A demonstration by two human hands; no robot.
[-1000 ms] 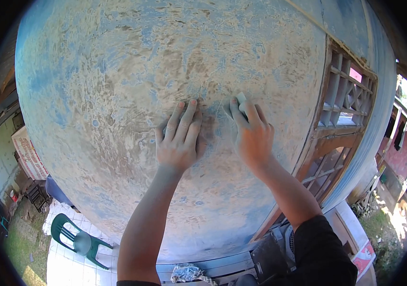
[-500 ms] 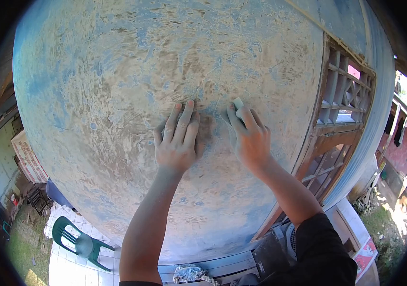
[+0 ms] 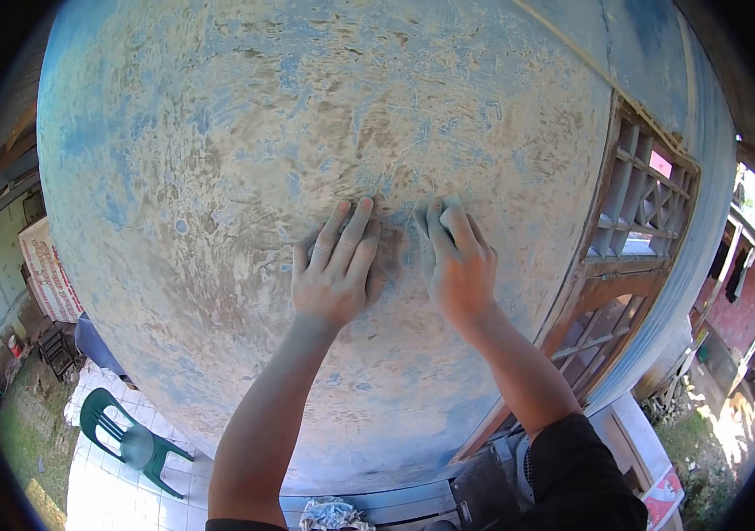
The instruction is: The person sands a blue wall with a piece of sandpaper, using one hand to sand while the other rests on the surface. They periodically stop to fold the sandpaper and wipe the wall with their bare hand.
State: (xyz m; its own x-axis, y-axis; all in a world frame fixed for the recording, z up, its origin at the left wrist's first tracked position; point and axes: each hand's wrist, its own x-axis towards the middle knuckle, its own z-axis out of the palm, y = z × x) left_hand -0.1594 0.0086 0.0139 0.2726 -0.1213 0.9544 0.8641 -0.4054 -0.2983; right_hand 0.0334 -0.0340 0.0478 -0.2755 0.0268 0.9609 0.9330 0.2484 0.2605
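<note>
A large wall point(image 3: 306, 133) with worn blue paint and pale, scuffed patches fills the middle of the view. My left hand point(image 3: 335, 274) rests on it, fingers stretched upward and nothing visible in them. Close by on the right, my right hand point(image 3: 463, 274) presses against the wall with bent fingers around a small pale piece point(image 3: 452, 203) that looks like folded sandpaper. Only its edge shows above the fingers; the palm side is hidden. Dust coats both hands.
A wooden-framed window point(image 3: 643, 195) with a lattice is set in the wall at right. A green plastic chair point(image 3: 137, 447) stands on white tiles at lower left. Below lies a crumpled cloth point(image 3: 333, 513) on a ledge beside a dark panel point(image 3: 486, 491).
My right hand has moved slightly down and left along the wall, with the pale piece. My left hand stays in nearly the same spot. The whole view has shifted a little.
</note>
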